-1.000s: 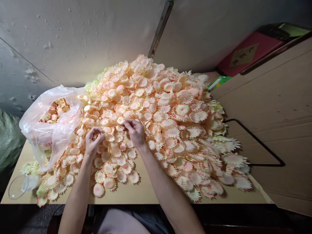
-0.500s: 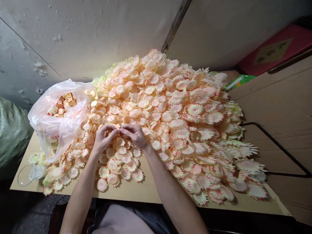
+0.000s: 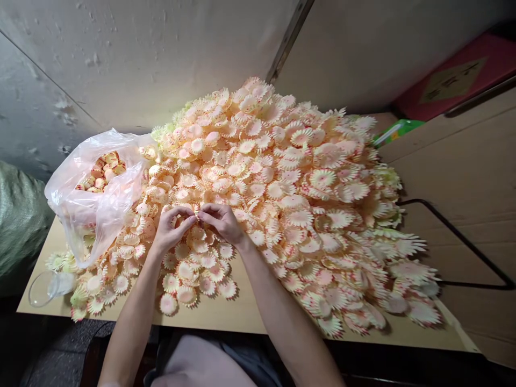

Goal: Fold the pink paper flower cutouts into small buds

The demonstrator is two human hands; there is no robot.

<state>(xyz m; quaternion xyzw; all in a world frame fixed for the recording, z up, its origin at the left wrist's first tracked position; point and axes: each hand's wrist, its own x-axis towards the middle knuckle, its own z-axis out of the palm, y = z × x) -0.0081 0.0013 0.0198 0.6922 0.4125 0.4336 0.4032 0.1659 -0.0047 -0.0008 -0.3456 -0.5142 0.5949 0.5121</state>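
Over the near left part of a large pile of pale pink and cream artificial flower petals (image 3: 290, 201), my two hands meet fingertip to fingertip. My left hand (image 3: 174, 226) is closed in a pinch, thumb against forefinger. Facing it, my right hand (image 3: 222, 221) pinches in the same way. A small cream flower petal piece (image 3: 196, 212) shows between the fingertips, mostly covered by them. Below the hands, loose round petals (image 3: 187, 270) with toothed, red-tipped edges lie spread on the wooden board table (image 3: 209, 318).
At the left, a translucent plastic bag (image 3: 108, 207) holds curled-up petal pieces (image 3: 105, 171). A clear round container (image 3: 43, 289) lies near the table's left corner. A cardboard box (image 3: 455, 215) and a black metal bar (image 3: 463, 234) flank the right side; a wall (image 3: 161, 59) rises behind.
Almost nothing differs. Both hands keep their pinch at the same spot, with only slight finger movement, and the whole view has shifted a little.
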